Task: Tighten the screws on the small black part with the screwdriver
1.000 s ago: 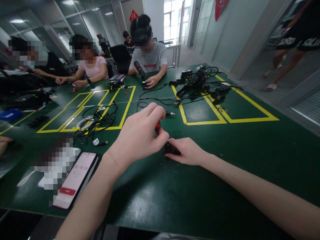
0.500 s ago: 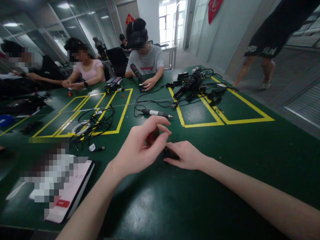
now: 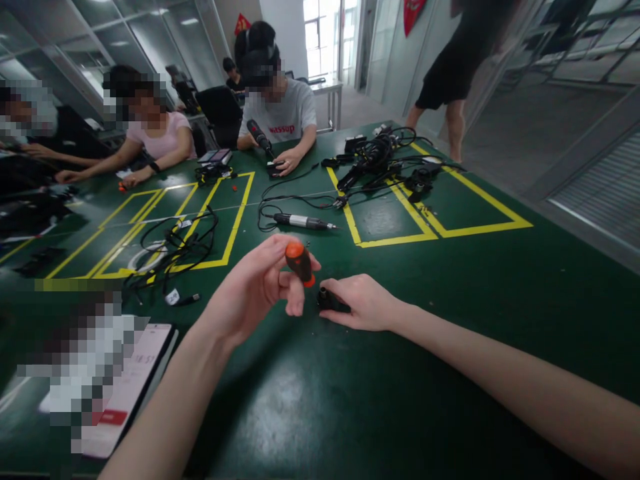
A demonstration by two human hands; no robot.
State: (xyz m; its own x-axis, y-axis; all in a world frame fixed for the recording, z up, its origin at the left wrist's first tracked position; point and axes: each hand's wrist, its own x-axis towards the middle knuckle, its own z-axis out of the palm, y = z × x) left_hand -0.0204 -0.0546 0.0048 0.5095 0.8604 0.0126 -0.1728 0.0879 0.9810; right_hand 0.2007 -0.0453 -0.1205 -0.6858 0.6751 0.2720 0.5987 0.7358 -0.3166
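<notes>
In the middle of the view my left hand (image 3: 260, 280) is raised above the table, its fingers around a stubby screwdriver (image 3: 301, 264) with a black and orange handle. The handle leans, orange end up; I cannot make out its blade. Just to the right, my right hand (image 3: 367, 303) rests low at the tabletop, closed on a small black part (image 3: 330, 301) with a round, tube-like top. Fingers cover much of that part. The screwdriver is close above and left of the black part, apart from it.
A pen-shaped electric screwdriver (image 3: 303, 221) with a cable lies beyond my hands. Tangled black cables (image 3: 175, 243) are at left, a phone (image 3: 125, 387) near left. A pile of black devices and cords (image 3: 380, 160) sits far right. Co-workers sit across the green table (image 3: 450, 320).
My left hand has turned and its fingers have shifted, so the screwdriver handle shows plainly now. The right hand keeps hold of the black part. A person at the back right has walked leftward.
</notes>
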